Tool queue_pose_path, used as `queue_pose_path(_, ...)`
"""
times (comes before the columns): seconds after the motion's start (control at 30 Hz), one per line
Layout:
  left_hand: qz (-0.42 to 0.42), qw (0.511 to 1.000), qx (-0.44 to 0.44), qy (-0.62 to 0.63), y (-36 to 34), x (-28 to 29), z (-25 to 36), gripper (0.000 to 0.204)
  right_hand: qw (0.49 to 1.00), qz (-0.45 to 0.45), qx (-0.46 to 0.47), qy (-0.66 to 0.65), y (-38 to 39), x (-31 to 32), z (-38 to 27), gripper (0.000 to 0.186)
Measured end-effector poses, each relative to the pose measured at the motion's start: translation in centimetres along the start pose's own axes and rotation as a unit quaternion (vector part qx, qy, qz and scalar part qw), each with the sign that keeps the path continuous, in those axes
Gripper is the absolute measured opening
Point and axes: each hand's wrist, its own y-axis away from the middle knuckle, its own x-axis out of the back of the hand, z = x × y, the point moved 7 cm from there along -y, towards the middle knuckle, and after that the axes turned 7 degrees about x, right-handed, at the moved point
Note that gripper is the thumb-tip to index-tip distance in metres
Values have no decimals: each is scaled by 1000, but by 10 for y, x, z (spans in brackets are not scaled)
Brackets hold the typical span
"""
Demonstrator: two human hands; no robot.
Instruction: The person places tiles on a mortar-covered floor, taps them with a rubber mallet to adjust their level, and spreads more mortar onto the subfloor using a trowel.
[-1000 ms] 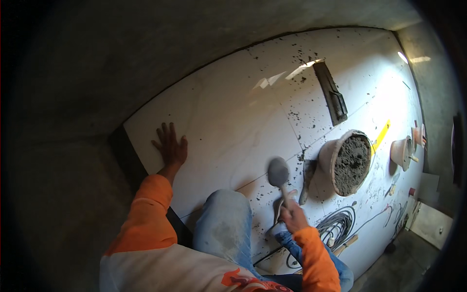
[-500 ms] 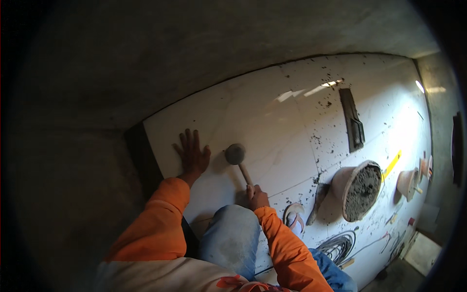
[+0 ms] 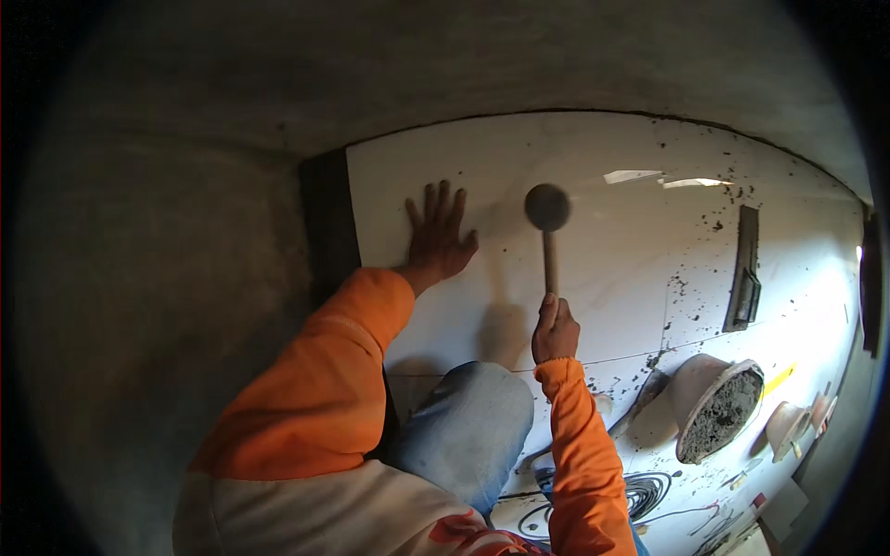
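Note:
My left hand (image 3: 438,235) lies spread on a large white floor tile (image 3: 612,269), close to the tile's left end. Wrapped round the wooden handle of a rubber mallet (image 3: 547,208), my right hand (image 3: 556,331) is closed. The mallet's dark round head is held up over the tile, to the right of my left hand, and its shadow falls on the white surface. A dark strip (image 3: 331,211) runs along the tile's left edge, beside the wall. My bent knee in jeans is below, between my arms.
To the right stands a bucket (image 3: 721,417) of grey mortar, with a flat trowel (image 3: 743,269) lying beyond it. A yellow tool (image 3: 779,380), smaller buckets (image 3: 786,424) and a coiled cable (image 3: 646,494) are also there. Mortar crumbs dot the tiles. Bare grey walls (image 3: 222,278) rise left and ahead.
My view has shifted, so the floor things appear further right. The mallet has been raised from close to the tile. My left hand stays spread on the tile.

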Motion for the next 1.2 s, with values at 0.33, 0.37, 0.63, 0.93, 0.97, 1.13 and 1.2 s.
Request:
queue_pose_path(0.33,61,995,-74,32,-8,-1,-2,70,998,-41,2,42,42,-19,19,43)
queue_pose_path(0.37,65,995,-71,36,-8,-2,-3,69,998,-39,6,43,42,-18,20,43)
queue_pose_path(0.63,104,986,113,65,-4,-7,-27,69,998,-50,-4,49,18,-36,-15,45)
queue_pose_path(0.93,105,977,175,56,-10,-4,-38,68,999,-12,34,26,2,-45,-22,50)
queue_pose_path(0.97,128,976,170,50,-8,-4,-40,67,999,-16,40,29,0,-45,-23,50)
queue_pose_path(1.13,104,977,169,81,-11,-6,-42,67,998,-24,29,42,0,-53,-1,52)
queue_pose_path(1.2,133,974,160,86,-20,-2,-45,67,993,12,70,97,-9,-46,8,54)
